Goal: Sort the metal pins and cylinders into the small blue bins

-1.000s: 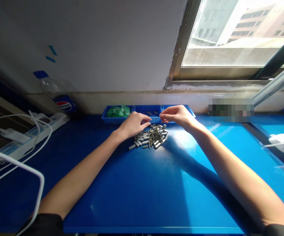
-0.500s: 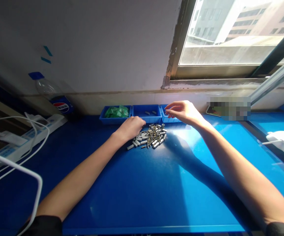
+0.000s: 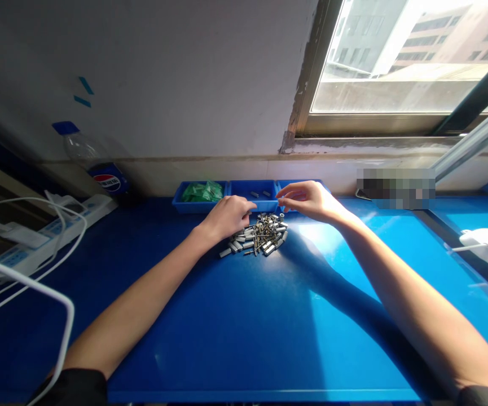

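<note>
My left hand [image 3: 228,216] is closed at the left edge of a pile of small metal parts [image 3: 264,234], its thumb and forefinger brought together. Whatever lies between those fingertips is too small to make out. The pile mixes silver cylindrical pieces with thin brass-coloured ones. My right hand [image 3: 307,202] hovers above the pile's far right side, in front of the right blue bin [image 3: 325,186], fingers slightly apart and nothing visible in them. Two small silver pieces [image 3: 255,194] lie in the middle blue bin [image 3: 252,207]. Green plastic bags [image 3: 202,192] fill the left blue bin [image 3: 195,208].
A cola bottle [image 3: 107,179] and a white power strip [image 3: 53,231] stand at the left, with white cables [image 3: 68,316] looping in front. By the window, a metal arm [image 3: 472,141] slants down near a blurred-out object [image 3: 396,189]. A white device [image 3: 487,248] lies at right.
My right hand has come left and slightly nearer, from above the right bin to beside the pile. My left hand has lifted a little, its fingertips shifting right.
</note>
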